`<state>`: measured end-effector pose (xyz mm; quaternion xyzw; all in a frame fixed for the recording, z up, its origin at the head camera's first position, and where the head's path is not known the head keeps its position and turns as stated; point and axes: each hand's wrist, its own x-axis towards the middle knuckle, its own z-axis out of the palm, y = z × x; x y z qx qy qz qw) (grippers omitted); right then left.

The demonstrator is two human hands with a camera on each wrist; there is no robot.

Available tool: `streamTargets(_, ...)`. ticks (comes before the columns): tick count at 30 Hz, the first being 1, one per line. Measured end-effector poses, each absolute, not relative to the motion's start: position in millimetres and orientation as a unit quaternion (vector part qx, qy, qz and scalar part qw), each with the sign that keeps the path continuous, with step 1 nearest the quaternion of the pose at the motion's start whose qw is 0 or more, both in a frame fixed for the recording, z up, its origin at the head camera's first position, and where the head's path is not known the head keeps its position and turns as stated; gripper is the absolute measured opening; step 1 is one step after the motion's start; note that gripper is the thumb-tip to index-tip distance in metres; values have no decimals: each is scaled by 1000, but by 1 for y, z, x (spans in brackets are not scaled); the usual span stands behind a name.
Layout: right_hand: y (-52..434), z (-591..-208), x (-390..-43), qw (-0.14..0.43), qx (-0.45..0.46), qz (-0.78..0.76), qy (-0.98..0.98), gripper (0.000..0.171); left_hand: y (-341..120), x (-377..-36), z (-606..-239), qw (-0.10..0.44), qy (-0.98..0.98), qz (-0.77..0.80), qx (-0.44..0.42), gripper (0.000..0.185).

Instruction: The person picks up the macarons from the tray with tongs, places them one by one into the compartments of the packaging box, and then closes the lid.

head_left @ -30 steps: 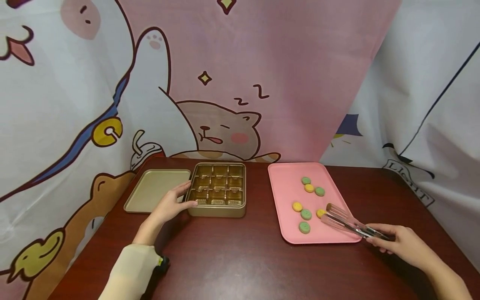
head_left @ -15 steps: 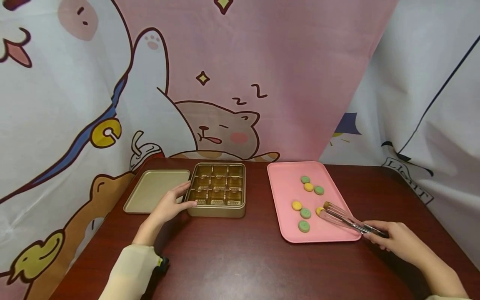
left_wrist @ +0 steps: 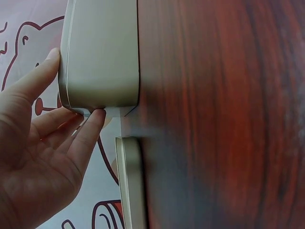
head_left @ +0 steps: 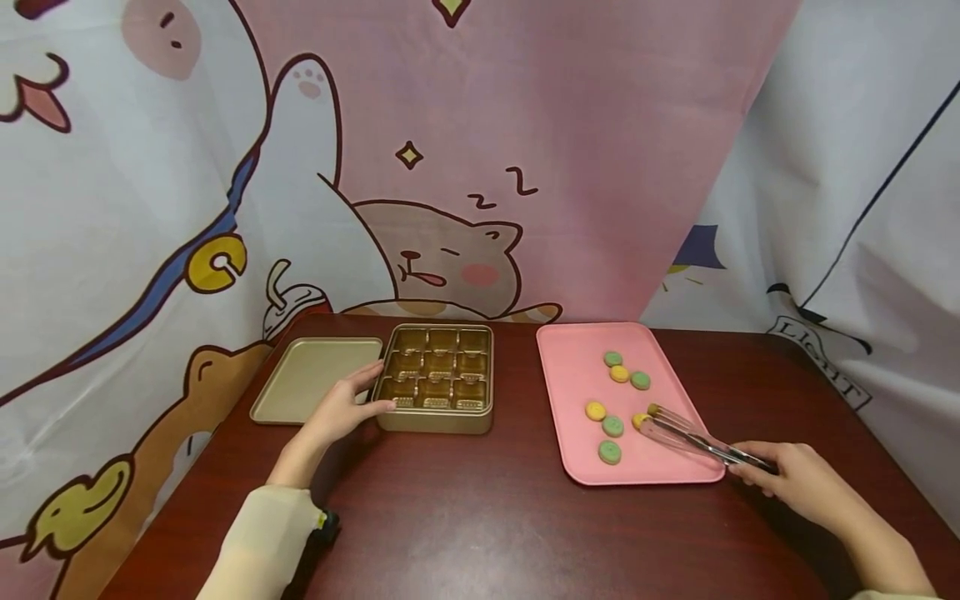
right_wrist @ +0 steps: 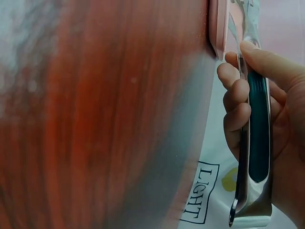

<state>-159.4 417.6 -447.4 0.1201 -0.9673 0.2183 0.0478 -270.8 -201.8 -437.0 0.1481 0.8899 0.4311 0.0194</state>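
Table [head_left: 480, 517], dark red wood, far-left corner: gold lid [head_left: 315, 379] lies flat, inside up, parked just beside its box, out of the way.

Gold box [head_left: 438, 379] next to it, near the table's far edge, nine compartments showing, all without cookies. Left hand [head_left: 337, 410] rests against the box's near-left corner, fingers straight and relaxed, thumb along the front wall; the left wrist view shows fingertips [left_wrist: 97, 117] touching the corner. Likely bracing the box so it does not slide.

Pink tray [head_left: 577, 450] right of centre, carrying seven small round cookies, green and yellow, loose in two groups.

Right hand [head_left: 787, 482] off the tray's near-right corner, fingers curled round the tongs [head_left: 693, 440] at the teal handle [right_wrist: 257, 133]. Tong tips sit about a yellow cookie [head_left: 639, 420] toward the tray's right edge; whether they pinch it, cannot tell.
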Motion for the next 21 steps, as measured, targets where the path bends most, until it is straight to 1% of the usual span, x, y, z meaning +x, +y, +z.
streamTargets(5,418,-449,-159,62,116,210,-969,14,-202,-271,-436,21,890,429,151,78)
streamTargets(9,417,-450,-159,68,116,212,-968,15,-202,-271,-436,21,891,426,153,77)
streamTargets(16,411,-447,-157,54,105,212,-970,17,-202,-268,-437,17,895,417,159,77)
streamTargets(21,411,-443,-158,58,100,200,-973,21,-200,-268,-437,15,894,418,161,77)
